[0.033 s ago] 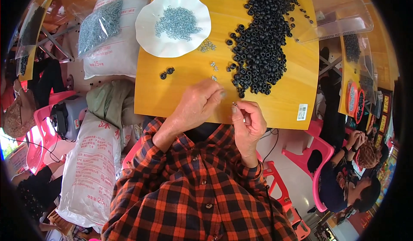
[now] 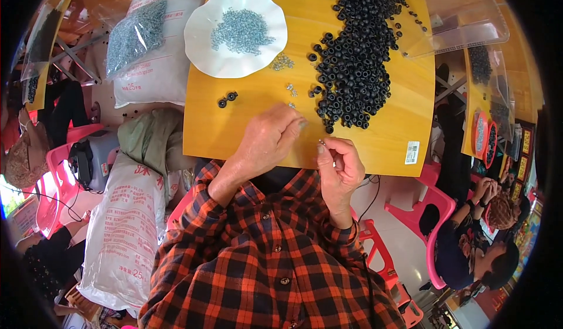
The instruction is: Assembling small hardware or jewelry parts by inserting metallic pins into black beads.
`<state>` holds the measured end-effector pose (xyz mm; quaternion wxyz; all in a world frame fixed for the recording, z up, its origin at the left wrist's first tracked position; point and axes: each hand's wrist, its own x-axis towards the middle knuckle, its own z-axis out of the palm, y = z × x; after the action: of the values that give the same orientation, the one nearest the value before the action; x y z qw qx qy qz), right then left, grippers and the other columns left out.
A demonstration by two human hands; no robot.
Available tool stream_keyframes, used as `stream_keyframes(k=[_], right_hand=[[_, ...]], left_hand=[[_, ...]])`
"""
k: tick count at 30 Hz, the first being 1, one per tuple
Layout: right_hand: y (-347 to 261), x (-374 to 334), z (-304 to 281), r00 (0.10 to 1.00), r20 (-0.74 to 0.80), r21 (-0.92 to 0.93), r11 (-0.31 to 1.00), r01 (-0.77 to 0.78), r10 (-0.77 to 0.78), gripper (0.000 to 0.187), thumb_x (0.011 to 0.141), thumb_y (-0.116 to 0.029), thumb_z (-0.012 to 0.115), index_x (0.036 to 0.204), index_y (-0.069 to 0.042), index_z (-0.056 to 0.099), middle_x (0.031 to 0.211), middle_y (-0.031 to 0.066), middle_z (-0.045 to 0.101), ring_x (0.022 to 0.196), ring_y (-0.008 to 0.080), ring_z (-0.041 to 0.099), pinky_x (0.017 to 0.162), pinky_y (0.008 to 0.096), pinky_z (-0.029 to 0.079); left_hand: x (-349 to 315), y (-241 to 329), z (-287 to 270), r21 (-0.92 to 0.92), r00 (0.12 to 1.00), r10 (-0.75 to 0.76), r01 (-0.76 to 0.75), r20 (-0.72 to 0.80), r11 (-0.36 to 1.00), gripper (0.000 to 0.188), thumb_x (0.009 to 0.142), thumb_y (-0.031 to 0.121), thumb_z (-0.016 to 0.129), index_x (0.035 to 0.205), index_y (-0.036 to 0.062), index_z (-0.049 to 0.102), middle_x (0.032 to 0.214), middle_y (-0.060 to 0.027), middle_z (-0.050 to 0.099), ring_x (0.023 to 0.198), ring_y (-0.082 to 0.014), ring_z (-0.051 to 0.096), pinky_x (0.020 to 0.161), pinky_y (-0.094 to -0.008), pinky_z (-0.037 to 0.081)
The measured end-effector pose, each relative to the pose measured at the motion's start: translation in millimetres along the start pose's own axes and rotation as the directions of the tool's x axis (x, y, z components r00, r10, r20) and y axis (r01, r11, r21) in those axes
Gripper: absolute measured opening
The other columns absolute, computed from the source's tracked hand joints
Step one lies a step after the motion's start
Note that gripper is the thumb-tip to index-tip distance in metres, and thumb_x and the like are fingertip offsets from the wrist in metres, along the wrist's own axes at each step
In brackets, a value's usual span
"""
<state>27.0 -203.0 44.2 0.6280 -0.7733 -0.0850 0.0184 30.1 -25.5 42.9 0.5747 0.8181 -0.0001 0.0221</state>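
Note:
Over the near edge of the yellow table (image 2: pixel 234 135), my left hand (image 2: pixel 270 134) is closed, its thumb and fingers pressed together. What it holds, if anything, is hidden. Just to its right, my right hand (image 2: pixel 341 163) pinches a tiny shiny piece (image 2: pixel 321 143) between thumb and fingertip, too small to name. A few small clear or silvery pieces (image 2: pixel 291 88) lie beyond my left hand, with more loose ones (image 2: pixel 282 62) by the plate. A large heap of black round bead-like parts with holes (image 2: pixel 352 88) spreads beyond my right hand.
A white scalloped plate (image 2: pixel 199 53) holds many bluish-clear small pieces (image 2: pixel 243 32). Several black parts (image 2: pixel 227 99) sit apart at left. Beside the table stand white sacks (image 2: pixel 123 229), a bag of clear pieces (image 2: pixel 138 35) and pink chairs (image 2: pixel 437 211). A person (image 2: pixel 469 252) sits at right.
My left hand has shifted very slightly up. My right hand has barely moved and keeps its pinch.

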Motion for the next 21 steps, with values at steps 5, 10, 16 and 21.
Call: stream_keyframes(k=[5,10,16,21], right_hand=[[8.8,-3.2,-6.2,0.998,-0.033,0.067,0.996,-0.059,0.062,0.011,0.088,0.007,0.062,0.098,0.004,0.06,0.093,0.0067,0.061,0.071,0.0071,0.059,0.062,0.0187,0.048],[12.1,-5.4,-8.9,0.994,-0.048,0.041,0.995,-0.095,0.097,0.01,0.088,0.007,0.061,0.098,0.005,0.06,0.091,0.0062,0.062,0.071,0.007,0.059,0.062,0.0188,0.049],[15.4,-6.0,-10.5,0.99,-0.062,0.004,0.992,-0.128,0.128,0.011,0.088,0.007,0.062,0.099,0.005,0.06,0.083,0.0036,0.063,0.07,0.0055,0.058,0.063,0.0184,0.048],[21.0,-6.6,-10.7,0.988,-0.072,-0.006,0.991,-0.137,0.136,0.012,0.088,0.007,0.062,0.1,0.005,0.06,0.083,0.0029,0.062,0.07,0.0053,0.057,0.063,0.0183,0.048]], left_hand=[[6.8,2.1,-0.5,0.227,0.991,0.059,-0.031,-0.119,0.974,0.007,0.087,0.009,0.062,0.089,0.003,0.064,0.081,-0.0129,0.056,0.076,-0.0344,0.058,0.064,-0.042,0.048],[13.2,0.6,17.3,0.353,0.958,0.275,-0.23,-0.083,0.907,0.006,0.078,0.006,0.065,0.084,0.0044,0.065,0.081,-0.0106,0.051,0.079,-0.0312,0.056,0.065,-0.0406,0.047],[22.9,-1.8,28.2,0.481,0.955,0.293,-0.243,-0.031,0.843,0.011,0.076,0.003,0.066,0.086,0.006,0.067,0.082,-0.0091,0.053,0.079,-0.0291,0.057,0.067,-0.0381,0.048],[34.4,4.4,39.5,0.484,0.939,0.343,-0.295,-0.012,0.824,0.007,0.073,0.005,0.063,0.08,0.0051,0.064,0.082,-0.0095,0.05,0.08,-0.0287,0.055,0.069,-0.0391,0.045]])
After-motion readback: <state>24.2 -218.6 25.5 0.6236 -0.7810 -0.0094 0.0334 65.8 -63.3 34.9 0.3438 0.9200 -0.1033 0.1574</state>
